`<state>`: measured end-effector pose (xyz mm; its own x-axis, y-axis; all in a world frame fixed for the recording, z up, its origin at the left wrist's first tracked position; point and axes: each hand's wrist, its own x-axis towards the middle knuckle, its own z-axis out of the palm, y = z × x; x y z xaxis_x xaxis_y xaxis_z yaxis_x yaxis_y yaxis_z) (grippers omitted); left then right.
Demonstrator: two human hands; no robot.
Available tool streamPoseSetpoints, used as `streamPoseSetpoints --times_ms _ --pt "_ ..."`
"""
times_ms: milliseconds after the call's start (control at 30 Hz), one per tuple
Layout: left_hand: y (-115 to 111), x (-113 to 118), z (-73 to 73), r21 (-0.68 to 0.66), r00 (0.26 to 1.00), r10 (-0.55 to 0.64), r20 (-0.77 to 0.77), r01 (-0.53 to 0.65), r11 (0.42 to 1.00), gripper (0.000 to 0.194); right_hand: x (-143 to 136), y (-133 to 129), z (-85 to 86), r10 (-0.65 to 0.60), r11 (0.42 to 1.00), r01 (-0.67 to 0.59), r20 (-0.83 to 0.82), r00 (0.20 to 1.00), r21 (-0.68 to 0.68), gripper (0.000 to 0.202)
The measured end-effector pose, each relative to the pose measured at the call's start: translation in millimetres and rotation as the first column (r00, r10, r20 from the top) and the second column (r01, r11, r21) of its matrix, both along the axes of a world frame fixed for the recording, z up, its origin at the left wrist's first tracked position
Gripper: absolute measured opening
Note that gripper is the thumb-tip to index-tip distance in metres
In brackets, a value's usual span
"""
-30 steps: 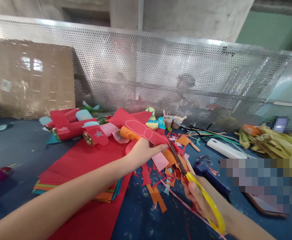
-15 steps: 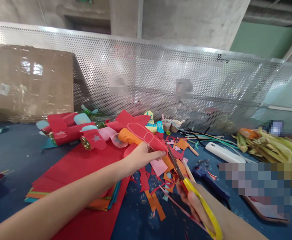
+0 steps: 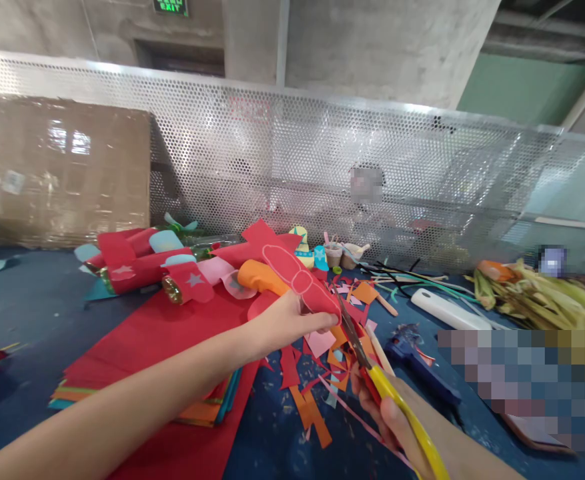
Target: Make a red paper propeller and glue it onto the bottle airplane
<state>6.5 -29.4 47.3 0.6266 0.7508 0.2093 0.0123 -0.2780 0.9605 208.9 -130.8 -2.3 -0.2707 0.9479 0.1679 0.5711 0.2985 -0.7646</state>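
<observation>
My left hand pinches a piece of red paper with a bow shape outlined on it in a pale line. The thumb lies along the paper's near right end. My right hand is wrapped round the yellow handles of a pair of scissors. Their dark blades point up and left, and the tips meet the paper's right edge beside my left thumb. Whether the blades are parted is hard to make out. Below both hands lie red, orange and pink paper scraps.
Red paper sheets cover a coloured stack at left. Behind them lie red paper rolls with stars. A blue glue gun, a white-handled tool, a phone and dried husks lie right. A cardboard box stands against a perforated metal barrier.
The red paper has turned slightly in my left hand, and its near right end sits a little lower. The scissors stay at its edge. My view has tilted slightly up.
</observation>
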Motion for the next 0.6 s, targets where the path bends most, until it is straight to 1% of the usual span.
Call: streamPoseSetpoints --times_ms 133,433,500,600 --pt "1.9 -1.8 -1.2 0.010 0.999 -0.008 -0.034 0.009 1.000 0.017 -2.2 0.4 1.4 0.011 1.000 -0.011 -0.027 1.000 -0.025 0.027" --pt "3.1 -1.0 -3.9 -0.001 0.999 0.001 -0.049 -0.001 1.000 0.015 -9.1 0.6 4.8 0.026 0.998 -0.032 -0.102 0.994 -0.056 0.024" --pt "3.2 -0.8 -4.3 -0.003 0.999 -0.005 -0.050 0.005 1.000 0.014 -9.4 -1.0 3.2 0.021 0.998 -0.027 -0.119 0.993 -0.057 0.029" --pt "3.5 -0.7 -5.1 -0.009 0.999 -0.008 -0.050 0.008 1.000 0.013 -8.2 -2.7 -0.7 0.015 0.998 -0.023 -0.140 0.990 -0.057 0.043"
